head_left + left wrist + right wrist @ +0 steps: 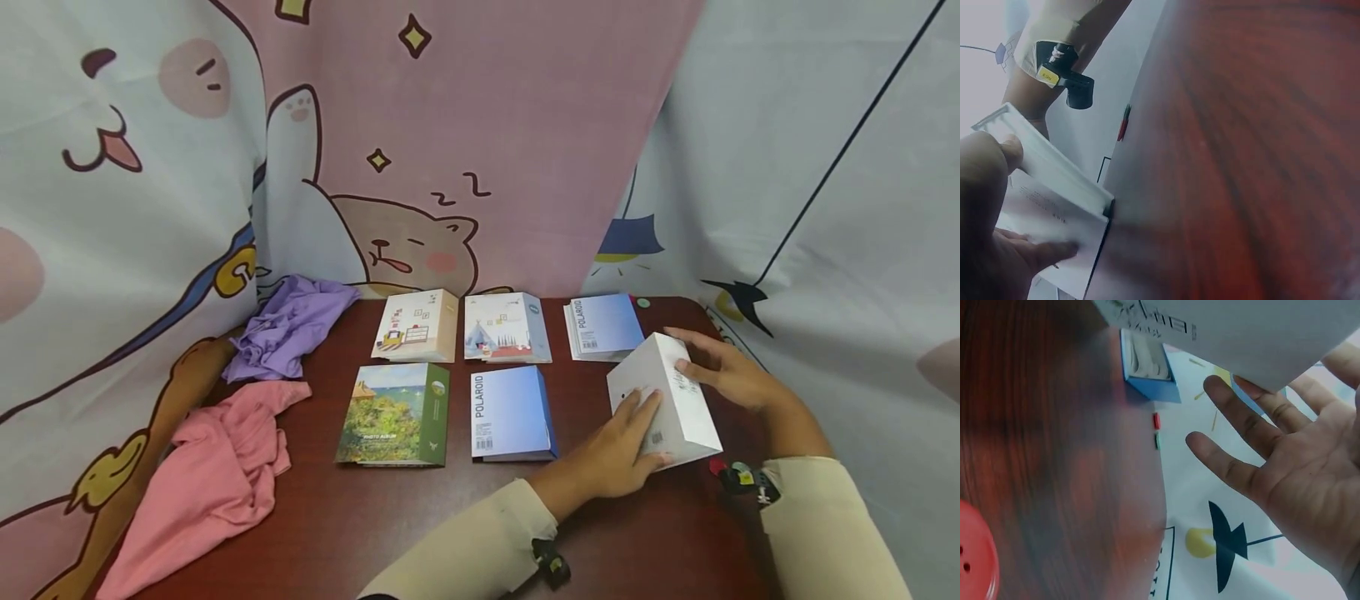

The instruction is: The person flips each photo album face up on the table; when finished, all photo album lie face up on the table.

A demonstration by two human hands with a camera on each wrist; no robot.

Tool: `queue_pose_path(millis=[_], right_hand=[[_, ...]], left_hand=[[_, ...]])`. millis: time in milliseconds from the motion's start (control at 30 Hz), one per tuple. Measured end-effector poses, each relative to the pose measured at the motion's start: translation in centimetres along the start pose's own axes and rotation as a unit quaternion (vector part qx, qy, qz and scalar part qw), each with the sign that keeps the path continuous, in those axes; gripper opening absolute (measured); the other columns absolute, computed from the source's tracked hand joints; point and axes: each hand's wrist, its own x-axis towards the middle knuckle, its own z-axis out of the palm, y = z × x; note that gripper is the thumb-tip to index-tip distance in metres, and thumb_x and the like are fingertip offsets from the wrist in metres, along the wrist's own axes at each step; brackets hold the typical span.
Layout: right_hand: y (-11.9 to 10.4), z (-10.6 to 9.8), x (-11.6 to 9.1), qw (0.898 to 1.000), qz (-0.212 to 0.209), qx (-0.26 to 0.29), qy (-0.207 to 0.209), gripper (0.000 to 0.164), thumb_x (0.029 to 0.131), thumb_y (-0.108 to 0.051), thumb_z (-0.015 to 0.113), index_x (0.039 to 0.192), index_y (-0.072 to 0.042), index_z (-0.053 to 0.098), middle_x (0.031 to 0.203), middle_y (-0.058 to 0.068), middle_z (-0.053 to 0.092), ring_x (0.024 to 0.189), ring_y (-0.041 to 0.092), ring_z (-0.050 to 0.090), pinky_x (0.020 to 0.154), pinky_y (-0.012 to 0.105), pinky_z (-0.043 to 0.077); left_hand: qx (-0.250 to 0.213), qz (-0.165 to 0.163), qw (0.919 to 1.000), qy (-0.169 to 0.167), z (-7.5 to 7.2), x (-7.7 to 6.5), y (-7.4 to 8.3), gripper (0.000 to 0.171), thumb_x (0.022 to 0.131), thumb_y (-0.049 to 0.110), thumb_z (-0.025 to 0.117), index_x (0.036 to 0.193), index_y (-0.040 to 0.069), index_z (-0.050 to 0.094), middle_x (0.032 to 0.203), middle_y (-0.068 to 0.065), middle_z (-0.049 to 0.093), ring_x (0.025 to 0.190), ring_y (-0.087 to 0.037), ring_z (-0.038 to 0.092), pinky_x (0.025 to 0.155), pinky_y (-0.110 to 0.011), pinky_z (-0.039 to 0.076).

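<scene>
A white photo album [692, 408] stands tilted at the right side of the table, between both hands. My left hand [611, 454] grips its lower part, fingers spread over the front cover and thumb by the bottom edge. In the left wrist view, the album's [1054, 162] open edge shows close over the tabletop. My right hand [727, 375] holds the upper corner, thumb on the spine side and index finger at the top. The other right fingers [1235, 412] are extended beneath the corner in the right wrist view. Just behind stands a blue Polaroid album [611, 321].
Another blue album [506, 408] and a green-spined landscape album [393, 412] form the front row. Two illustrated albums [412, 325] stand behind them. Purple cloth [292, 325] and pink cloth [217, 467] lie left. A red button [975, 556] sits on the table [315, 517].
</scene>
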Motion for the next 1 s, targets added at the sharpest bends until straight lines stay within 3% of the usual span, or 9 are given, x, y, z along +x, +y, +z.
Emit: queue_pose_path(millis=[200, 300, 500, 667, 767, 867, 933, 1000], right_hand=[[-0.2, 0.3, 0.2, 0.997, -0.030, 0.069, 0.001, 0.067, 0.110, -0.013, 0.061, 0.172, -0.017, 0.035, 0.140, -0.020, 0.056, 0.118, -0.005, 0.060, 0.087, 0.025, 0.059], [-0.2, 0.6, 0.3, 0.996, -0.038, 0.085, -0.007, 0.069, 0.110, -0.011, 0.060, 0.173, -0.021, 0.032, 0.142, -0.025, 0.054, 0.124, -0.008, 0.056, 0.092, 0.021, 0.056], [-0.4, 1.5, 0.5, 0.995, -0.037, 0.095, -0.021, 0.073, 0.111, -0.011, 0.060, 0.175, -0.021, 0.026, 0.153, -0.017, 0.050, 0.129, -0.008, 0.053, 0.097, 0.018, 0.054], [0.1, 2.6, 0.8, 0.992, -0.040, 0.106, -0.058, 0.079, 0.109, -0.009, 0.064, 0.176, -0.012, 0.022, 0.169, 0.019, 0.042, 0.132, -0.011, 0.051, 0.098, 0.020, 0.055], [0.5, 3.2, 0.8, 0.993, -0.037, 0.091, -0.072, 0.085, 0.105, -0.008, 0.070, 0.176, -0.011, 0.021, 0.171, 0.032, 0.035, 0.142, 0.005, 0.051, 0.096, 0.021, 0.056], [0.8, 3.7, 0.9, 0.994, -0.036, 0.062, -0.077, 0.092, 0.102, -0.010, 0.076, 0.175, -0.010, 0.021, 0.173, 0.033, 0.033, 0.152, 0.037, 0.049, 0.098, 0.023, 0.056], [0.9, 4.1, 1.0, 0.994, -0.039, 0.051, -0.083, 0.094, 0.101, -0.011, 0.078, 0.175, -0.009, 0.021, 0.173, 0.034, 0.033, 0.153, 0.056, 0.043, 0.102, 0.033, 0.058], [0.8, 4.4, 1.2, 0.994, -0.041, 0.045, -0.091, 0.095, 0.100, -0.012, 0.078, 0.175, -0.008, 0.021, 0.172, 0.036, 0.033, 0.153, 0.065, 0.038, 0.108, 0.050, 0.058]], left_hand=[[-0.073, 0.047, 0.9957, 0.032, -0.1, 0.1, -0.4, 0.094, 0.112, 0.032, 0.062, 0.177, 0.013, -0.003, 0.177, -0.029, 0.021, 0.160, -0.034, 0.042, 0.125, -0.032, 0.044], [-0.110, 0.046, 0.9920, 0.042, -0.3, 0.1, -0.5, 0.096, 0.109, 0.025, 0.067, 0.177, 0.013, -0.001, 0.178, -0.027, 0.016, 0.163, -0.033, 0.037, 0.127, -0.031, 0.041], [-0.174, 0.019, 0.9823, 0.067, -1.2, -0.4, -0.5, 0.098, 0.102, 0.015, 0.077, 0.176, 0.010, 0.013, 0.181, -0.024, 0.009, 0.165, -0.033, 0.032, 0.127, -0.029, 0.041], [-0.206, 0.006, 0.9752, 0.080, -1.3, -1.0, -1.0, 0.098, 0.097, 0.009, 0.081, 0.173, 0.006, 0.019, 0.182, -0.021, 0.009, 0.164, -0.034, 0.034, 0.118, -0.021, 0.046], [-0.183, 0.006, 0.9783, 0.097, -1.6, -1.2, -1.3, 0.100, 0.094, 0.010, 0.085, 0.172, 0.005, 0.024, 0.181, -0.023, 0.011, 0.162, -0.035, 0.038, 0.116, -0.022, 0.049], [-0.155, 0.005, 0.9828, 0.100, -2.2, -1.4, -1.6, 0.103, 0.091, 0.011, 0.088, 0.172, 0.004, 0.026, 0.180, -0.025, 0.010, 0.162, -0.032, 0.042, 0.121, -0.027, 0.046], [-0.137, -0.001, 0.9861, 0.094, -2.6, -1.5, -1.7, 0.105, 0.090, 0.013, 0.090, 0.173, 0.004, 0.026, 0.179, -0.026, 0.009, 0.161, -0.032, 0.042, 0.122, -0.027, 0.046], [-0.111, -0.015, 0.9903, 0.083, -3.0, -1.5, -1.6, 0.105, 0.090, 0.018, 0.091, 0.173, 0.006, 0.027, 0.179, -0.027, 0.011, 0.158, -0.032, 0.047, 0.119, -0.026, 0.049]])
